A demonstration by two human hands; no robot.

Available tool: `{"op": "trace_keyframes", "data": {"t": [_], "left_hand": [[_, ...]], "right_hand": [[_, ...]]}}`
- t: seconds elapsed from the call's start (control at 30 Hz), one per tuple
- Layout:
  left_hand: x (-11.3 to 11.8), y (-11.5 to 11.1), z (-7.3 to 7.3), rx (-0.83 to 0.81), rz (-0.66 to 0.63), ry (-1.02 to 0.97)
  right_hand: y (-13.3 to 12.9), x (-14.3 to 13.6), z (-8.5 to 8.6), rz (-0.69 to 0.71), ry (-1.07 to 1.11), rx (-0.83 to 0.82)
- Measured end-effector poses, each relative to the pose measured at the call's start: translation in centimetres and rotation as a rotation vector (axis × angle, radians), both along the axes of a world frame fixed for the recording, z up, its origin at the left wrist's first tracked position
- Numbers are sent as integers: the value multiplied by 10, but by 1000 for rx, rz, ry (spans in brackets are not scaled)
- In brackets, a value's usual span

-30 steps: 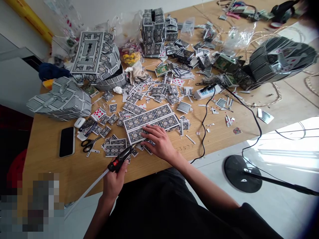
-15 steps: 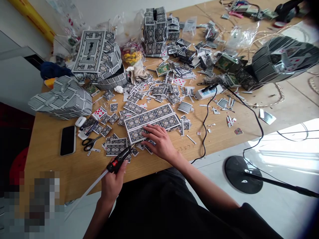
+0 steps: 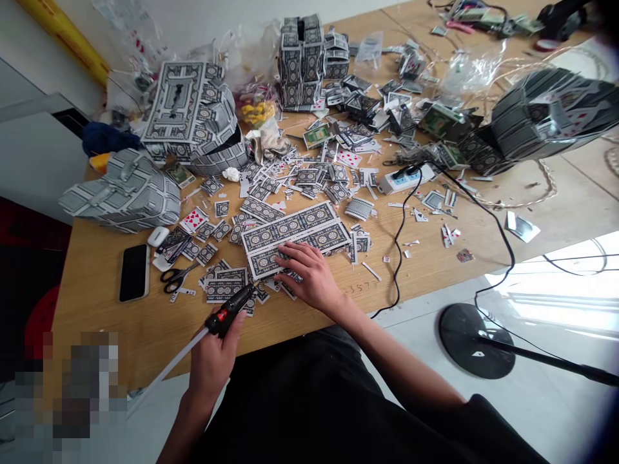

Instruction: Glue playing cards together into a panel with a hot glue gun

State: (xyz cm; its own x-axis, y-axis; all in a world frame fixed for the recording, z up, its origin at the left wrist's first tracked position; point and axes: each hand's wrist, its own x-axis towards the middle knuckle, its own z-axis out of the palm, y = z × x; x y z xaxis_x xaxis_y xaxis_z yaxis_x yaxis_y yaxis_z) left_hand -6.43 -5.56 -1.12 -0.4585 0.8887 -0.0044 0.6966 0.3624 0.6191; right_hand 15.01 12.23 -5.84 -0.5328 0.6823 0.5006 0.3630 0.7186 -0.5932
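Fingers (image 3: 235,328) around glue gun (image 3: 233,307), diagonally forward-right

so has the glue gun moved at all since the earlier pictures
Yes, slightly: judged against the phone, the glue gun in the left hand has shifted left, narrowing the gap between them.

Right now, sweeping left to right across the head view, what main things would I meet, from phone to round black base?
Phone, scissors, glue gun body, right hand, power strip, round black base.
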Motion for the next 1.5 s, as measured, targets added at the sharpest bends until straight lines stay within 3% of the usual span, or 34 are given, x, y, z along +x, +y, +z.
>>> {"op": "trace_keyframes", "data": {"t": [0.23,0.57,0.7,0.97,1.07,1.3,1.5], "left_hand": [[1,12,24,-50,-24,28],[-4,12,32,-47,-22,82],[-18,1,28,-120,127,-14],[-80,-20,-5,-160,581,-269],[-91,-23,-13,-163,669,-391],[-105,-25,-23,-291,624,-391],[-113,-17,-9,-602,452,23]], "right_hand": [[0,0,-1,-1,5,-5],[0,-1,-3,-11,12,28],[0,-1,-3,-14,13,37],[-2,-1,2,-20,-1,58],[-3,-1,3,-20,-31,64],[-5,-1,7,-11,-104,94],[-6,-3,10,-13,-101,82]]}}
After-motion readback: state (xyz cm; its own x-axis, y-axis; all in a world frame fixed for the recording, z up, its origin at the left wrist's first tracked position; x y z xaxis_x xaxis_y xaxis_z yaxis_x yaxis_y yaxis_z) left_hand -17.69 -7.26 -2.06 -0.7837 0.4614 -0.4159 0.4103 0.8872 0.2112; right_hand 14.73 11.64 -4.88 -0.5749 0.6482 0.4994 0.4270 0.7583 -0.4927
